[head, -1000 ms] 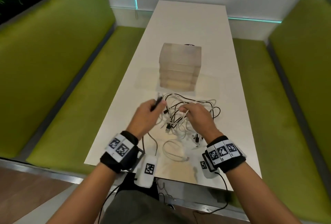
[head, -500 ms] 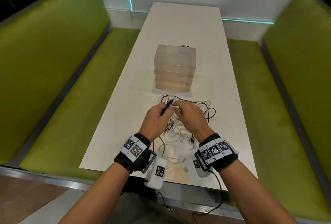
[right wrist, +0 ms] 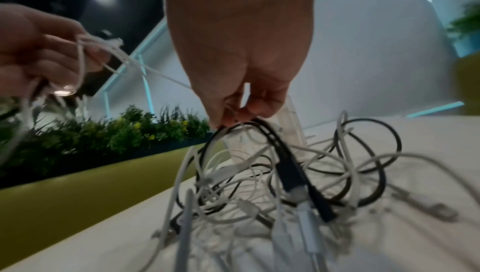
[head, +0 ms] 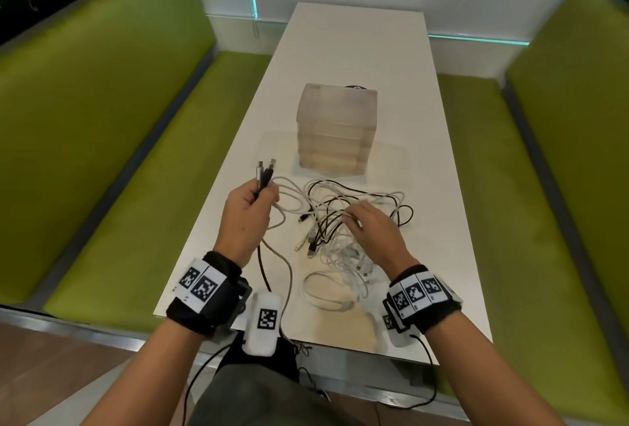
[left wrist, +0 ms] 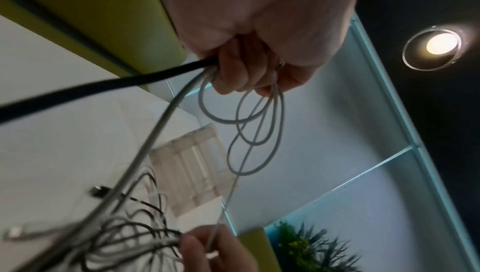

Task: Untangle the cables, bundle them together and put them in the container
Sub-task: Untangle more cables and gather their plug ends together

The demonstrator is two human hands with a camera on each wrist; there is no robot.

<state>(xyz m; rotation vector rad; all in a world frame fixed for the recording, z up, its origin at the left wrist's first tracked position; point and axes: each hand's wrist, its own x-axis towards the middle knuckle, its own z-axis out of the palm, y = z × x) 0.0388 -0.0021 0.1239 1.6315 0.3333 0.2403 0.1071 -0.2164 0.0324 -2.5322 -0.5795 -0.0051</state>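
Now the left hand [head: 247, 213] has swung out toward the table's [head: 357, 51] left edge, gripping 2 plug ends and white loops, while the right hand [head: 369, 231] pinches strands in the cables [head: 340, 221]; separating has begun. Beyond sits the container [head: 337, 129], mid-table.

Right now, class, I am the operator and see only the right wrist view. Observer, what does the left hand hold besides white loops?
Observer: The left hand also grips a black cable, with two plugs sticking up above the fist.
Operator: Where is the container?
Observer: The container stands beyond the tangle, apart from it.
Operator: Anything loose near me?
Observer: One white loop lies by the table's near edge.
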